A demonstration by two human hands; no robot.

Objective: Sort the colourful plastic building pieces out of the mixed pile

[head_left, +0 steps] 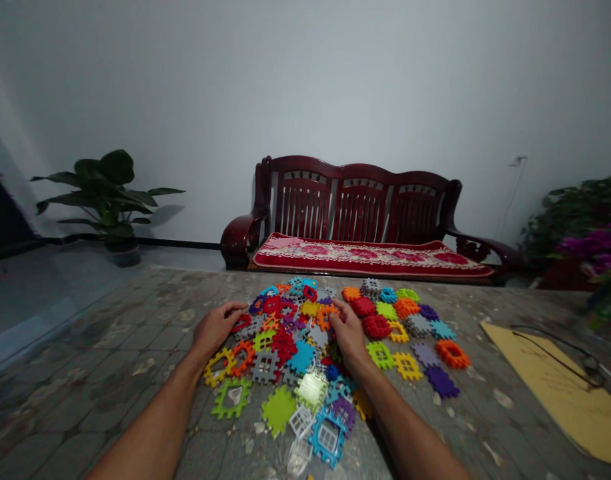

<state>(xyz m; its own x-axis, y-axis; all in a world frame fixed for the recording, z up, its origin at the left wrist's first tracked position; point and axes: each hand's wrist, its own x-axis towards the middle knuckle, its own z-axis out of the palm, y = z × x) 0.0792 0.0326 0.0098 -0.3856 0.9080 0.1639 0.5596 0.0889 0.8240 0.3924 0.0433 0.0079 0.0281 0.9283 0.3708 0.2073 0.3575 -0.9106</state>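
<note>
A heap of colourful interlocking plastic tiles (285, 347) lies on a stone-patterned table (135, 347). My left hand (216, 327) rests at the heap's left edge, fingers curled down onto a red tile. At the heap's right side my right hand (346, 332) lies with its fingers bent onto an orange tile. To the right of that hand, separate tiles (410, 327) lie spread flat in rough rows. I cannot tell whether either hand grips a tile or only touches it.
A yellow sheet (560, 387) with a dark cord (555, 347) across it lies at the table's right. Behind the table stands a dark wooden bench (360, 213) with a red cushion. A potted plant (108, 200) stands at the left, flowering plants (590, 247) at the right.
</note>
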